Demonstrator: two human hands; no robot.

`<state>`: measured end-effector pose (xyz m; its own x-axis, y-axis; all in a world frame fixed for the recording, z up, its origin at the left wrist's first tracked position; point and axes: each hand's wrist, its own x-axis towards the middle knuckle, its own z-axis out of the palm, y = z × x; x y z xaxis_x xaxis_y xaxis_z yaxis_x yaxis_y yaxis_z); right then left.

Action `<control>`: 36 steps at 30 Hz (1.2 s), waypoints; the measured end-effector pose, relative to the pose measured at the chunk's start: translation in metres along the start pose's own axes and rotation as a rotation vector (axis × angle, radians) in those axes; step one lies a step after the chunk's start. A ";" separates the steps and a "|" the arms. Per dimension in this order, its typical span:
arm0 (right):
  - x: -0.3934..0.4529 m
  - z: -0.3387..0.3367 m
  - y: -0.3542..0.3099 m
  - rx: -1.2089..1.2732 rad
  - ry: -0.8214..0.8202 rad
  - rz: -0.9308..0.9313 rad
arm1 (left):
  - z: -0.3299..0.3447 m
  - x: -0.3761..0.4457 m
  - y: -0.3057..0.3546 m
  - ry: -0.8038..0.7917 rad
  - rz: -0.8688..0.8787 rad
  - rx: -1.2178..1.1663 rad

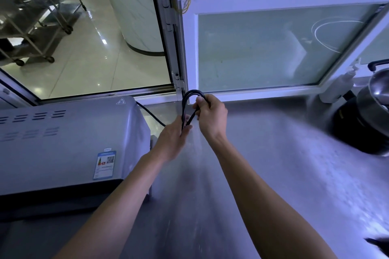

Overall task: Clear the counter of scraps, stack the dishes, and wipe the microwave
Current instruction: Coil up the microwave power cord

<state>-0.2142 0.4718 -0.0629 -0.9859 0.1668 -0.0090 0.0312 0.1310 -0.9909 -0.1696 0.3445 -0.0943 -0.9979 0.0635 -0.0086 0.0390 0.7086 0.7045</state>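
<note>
I am seeing left hand (172, 139) pinching folded black cord (190, 109) low | right hand (210, 115) gripping its loop | microwave (69, 143) sitting left on counter (273, 174), cord trailing behind it.
</note>
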 end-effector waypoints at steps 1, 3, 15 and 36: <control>0.000 0.002 0.000 0.003 -0.001 0.004 | -0.001 0.000 -0.001 -0.011 -0.002 -0.010; 0.002 0.004 -0.001 0.006 -0.006 0.002 | -0.005 -0.001 -0.001 -0.022 -0.020 -0.064; 0.009 0.001 -0.016 -0.031 -0.159 -0.031 | -0.022 -0.002 -0.002 -0.029 -0.126 -0.226; 0.048 -0.002 -0.085 -0.161 -0.149 -0.221 | -0.086 0.050 0.020 -0.011 -0.125 -0.429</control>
<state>-0.2641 0.4706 0.0215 -0.9845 -0.0269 0.1733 -0.1733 0.3031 -0.9371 -0.2234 0.3021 -0.0197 -0.9930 0.0052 -0.1183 -0.1087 0.3560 0.9281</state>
